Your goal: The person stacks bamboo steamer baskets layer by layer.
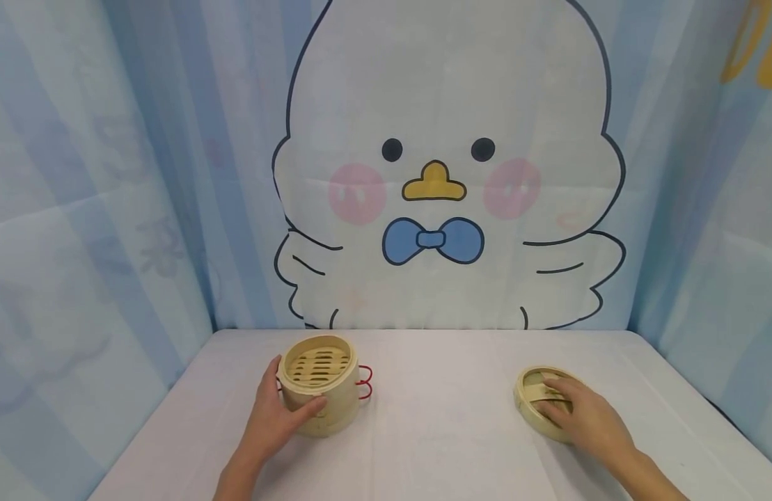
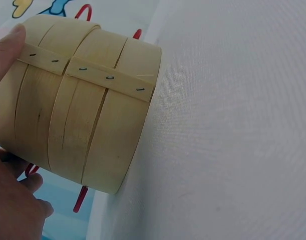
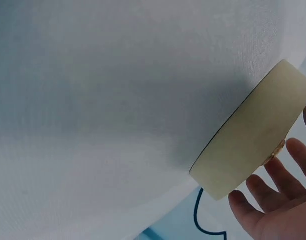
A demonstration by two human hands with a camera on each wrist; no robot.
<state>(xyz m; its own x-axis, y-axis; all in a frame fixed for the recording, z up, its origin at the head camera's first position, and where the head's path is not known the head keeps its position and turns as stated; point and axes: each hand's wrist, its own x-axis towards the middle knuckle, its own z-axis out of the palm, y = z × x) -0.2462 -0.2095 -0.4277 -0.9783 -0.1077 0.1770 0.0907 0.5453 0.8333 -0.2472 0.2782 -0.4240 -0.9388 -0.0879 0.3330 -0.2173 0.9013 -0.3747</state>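
Note:
A stack of bamboo steamer baskets point(image 1: 338, 410) stands at the left of the table, with a slatted tier on top and red loops at its sides. My left hand point(image 1: 274, 421) grips it, thumb across the front and fingers round the far left side. Metal staples show along the bamboo wall in the left wrist view. At the right lies a round bamboo steamer lid point(image 1: 530, 410), low and flat. From above, my right hand point(image 1: 589, 421) reaches onto it, with thumb and forefinger at either side of its raised handle strip point(image 1: 551, 399).
White cloth covers the table point(image 1: 436, 431), and its bare middle lies between the stack and the lid. Behind it hangs a curtain point(image 1: 436, 292) printed with a cartoon bird, and blue curtains point(image 1: 79, 209) flank both sides.

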